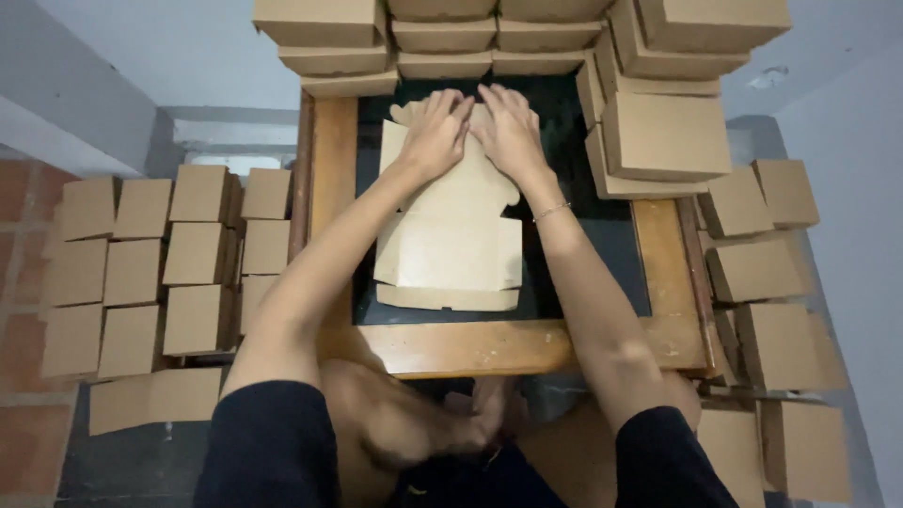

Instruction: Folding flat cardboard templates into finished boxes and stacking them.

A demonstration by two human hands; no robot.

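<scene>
Head view — flat cardboard blank (451, 235) lengthwise away; left hand (435, 132), right hand (508, 130) open, flat on far end

Hidden and cropped parts

The left hand (435, 132) and right hand (509, 127) cover the far end of the flat cardboard blank (451, 235); the top edge crops the stacked boxes (442, 36), and the right edge area hides the floor boxes (800, 348) partly behind the table frame (489, 343).

Low wooden-framed table (489, 348), dark glass top. Grey wall (188, 47) behind, pale wall at right. Red brick floor (19, 188) at far left. Brown boxes (150, 273) stacked on floor both sides, more along table's far edge.
</scene>
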